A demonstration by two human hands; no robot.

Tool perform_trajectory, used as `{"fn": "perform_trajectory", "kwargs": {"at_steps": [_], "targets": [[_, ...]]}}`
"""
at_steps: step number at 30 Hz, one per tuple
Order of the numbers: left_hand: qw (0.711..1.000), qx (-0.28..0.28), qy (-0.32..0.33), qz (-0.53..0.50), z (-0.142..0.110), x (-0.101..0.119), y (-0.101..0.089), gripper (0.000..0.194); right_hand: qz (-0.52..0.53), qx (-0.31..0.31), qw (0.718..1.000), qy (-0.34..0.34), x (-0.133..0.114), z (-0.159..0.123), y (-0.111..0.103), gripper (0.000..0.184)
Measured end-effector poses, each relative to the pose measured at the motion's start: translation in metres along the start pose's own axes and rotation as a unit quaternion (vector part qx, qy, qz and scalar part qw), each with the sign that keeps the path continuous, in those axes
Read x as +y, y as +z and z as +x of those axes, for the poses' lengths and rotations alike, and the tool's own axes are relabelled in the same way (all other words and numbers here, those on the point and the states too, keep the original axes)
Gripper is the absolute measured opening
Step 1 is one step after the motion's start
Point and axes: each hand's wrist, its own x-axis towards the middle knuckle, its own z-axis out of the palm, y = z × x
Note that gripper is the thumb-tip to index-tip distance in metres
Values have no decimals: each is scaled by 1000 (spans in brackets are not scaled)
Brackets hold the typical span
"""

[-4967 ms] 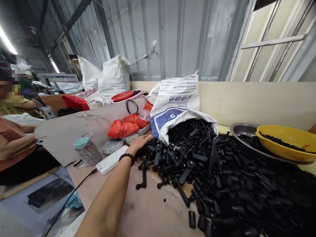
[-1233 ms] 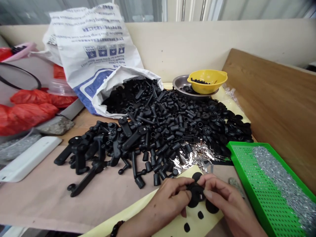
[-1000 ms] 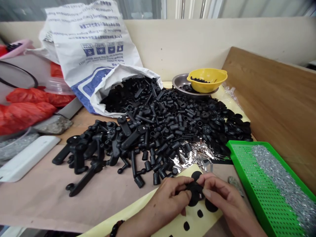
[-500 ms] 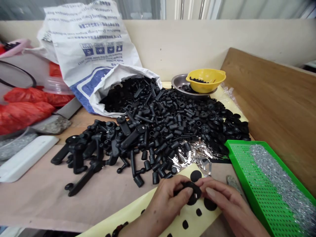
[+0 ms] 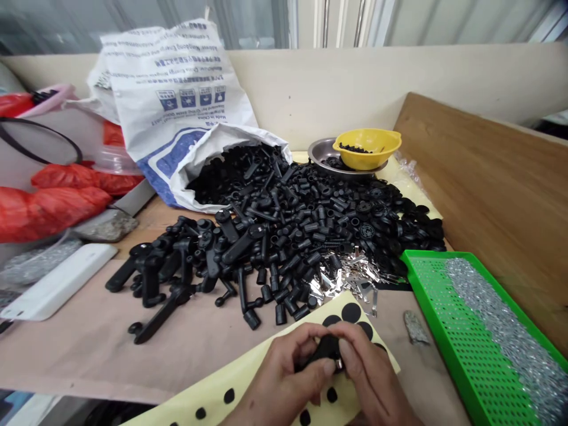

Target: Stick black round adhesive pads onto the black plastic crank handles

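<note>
Between the hands, low in the head view, sits a black plastic piece (image 5: 327, 349), mostly hidden by the fingers. The left hand (image 5: 284, 376) and right hand (image 5: 366, 373) are together, fingers curled around the piece and both clamped on it. A small metal glint (image 5: 339, 364) shows at its edge; whether it is seated in the piece or only pinched against it, I cannot tell.

The step in hand looks like a two-handed fitting of that metal bit to the black piece. The next move seems to call for firm, even finger pressure until the bit sits, then one hand free to lay the piece aside.

Under the hands lies a pale yellow sheet (image 5: 213, 387) dotted with black discs (image 5: 350, 312). Just ahead of the fingers, a spill of silver metal clips (image 5: 350, 275) lies against a large heap of black plastic parts (image 5: 310, 219), which runs back into a white woven sack (image 5: 173, 100). Right of the hands is a green perforated tray (image 5: 439, 349) carrying a band of small silver pieces (image 5: 497, 319). Farther ahead, past the heap, a yellow bowl (image 5: 366, 148) sits in a steel dish (image 5: 317, 152). All of this rests on a paper-covered desk (image 5: 66, 349).
</note>
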Motion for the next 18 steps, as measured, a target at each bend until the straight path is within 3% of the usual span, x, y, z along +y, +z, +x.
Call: {"fn": "perform_trajectory", "kwargs": {"at_steps": [8, 12, 18], "targets": [[991, 12, -10, -137, -13, -11, -6, 47, 83, -19, 996, 37, 14, -11, 11, 32], [983, 47, -6, -178, -14, -14, -3, 44, 109, -47, 992, 50, 20, -14, 14, 35], [968, 93, -34, -230, -17, -19, 0, 49, 121, -29, 990, 59, 21, -15, 20, 31]]}}
